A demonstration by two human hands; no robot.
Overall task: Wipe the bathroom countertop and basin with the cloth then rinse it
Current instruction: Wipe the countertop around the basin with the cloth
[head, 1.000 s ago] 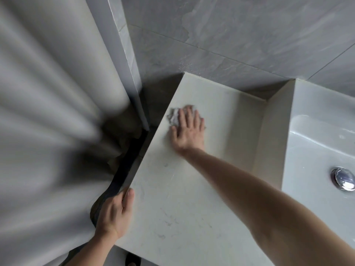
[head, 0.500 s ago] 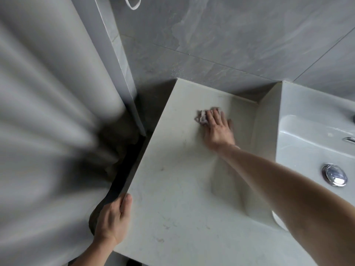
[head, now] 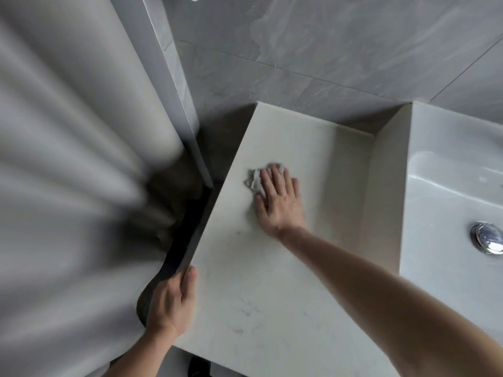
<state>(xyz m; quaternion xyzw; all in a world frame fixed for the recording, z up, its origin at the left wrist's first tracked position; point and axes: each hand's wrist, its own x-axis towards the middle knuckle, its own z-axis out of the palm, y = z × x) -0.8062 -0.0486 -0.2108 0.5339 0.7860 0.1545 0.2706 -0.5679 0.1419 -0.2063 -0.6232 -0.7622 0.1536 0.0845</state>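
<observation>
**Cloth mid-wipe on the left slab, basin not yet touched**

At far left hangs a pale grey pleated curtain, blurred, close against the bench edge with a dark gap between them. The left hand rests on the near-left edge of the cream stone bench; its thumb lies along the top and its fingers drop over the side, out of sight, so how firmly that grip is closed I cannot tell.

Further right, the right hand lies flat with fingers straight and spread, pressing a small crumpled grey-white cloth onto the bench near its left edge. Only part of the cloth shows past the fingertips; the rest lies under the palm. Faint dark marks remain on the slab nearer the person. Right again stands the raised side wall of the white ceramic basin, with a shiny chrome drain plug in its floor. Grey tiled wall runs behind.

Risks, as I judge them: the cloth is held by palm pressure alone, so a fast stroke toward the left edge could push it off into the gap by the curtain. The bunched cloth covers little surface, so streaks and the near marks may be missed. The corner against the basin wall is easy to skip.
</observation>
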